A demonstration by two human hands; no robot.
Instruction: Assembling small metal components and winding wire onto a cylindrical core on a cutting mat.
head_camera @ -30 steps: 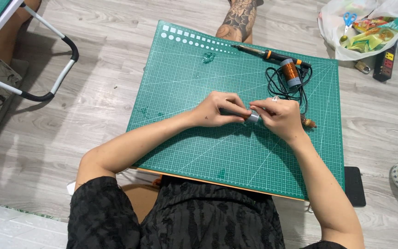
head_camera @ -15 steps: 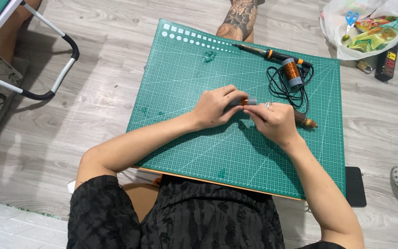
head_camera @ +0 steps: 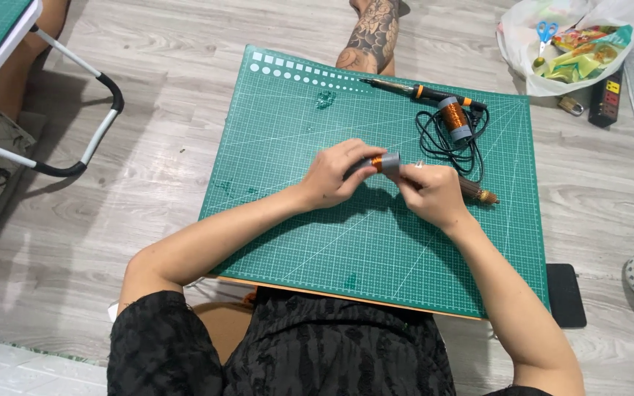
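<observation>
Gripping a small grey spool of copper wire (head_camera: pixel 381 163) above the green cutting mat (head_camera: pixel 295 220), the left hand (head_camera: pixel 339 173) steadies it while the right hand (head_camera: pixel 428 192) pinches its end, apparently mid-winding, needing steady tension.

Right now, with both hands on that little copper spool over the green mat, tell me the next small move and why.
Probably keep the left hand steady on the small copper-wound spool and let the right hand draw its pinch slowly away from the spool's end. The right fingertips meet right at that end, as if gripping a fine wire too thin to see, and both hands hover just above the cutting mat.
</observation>
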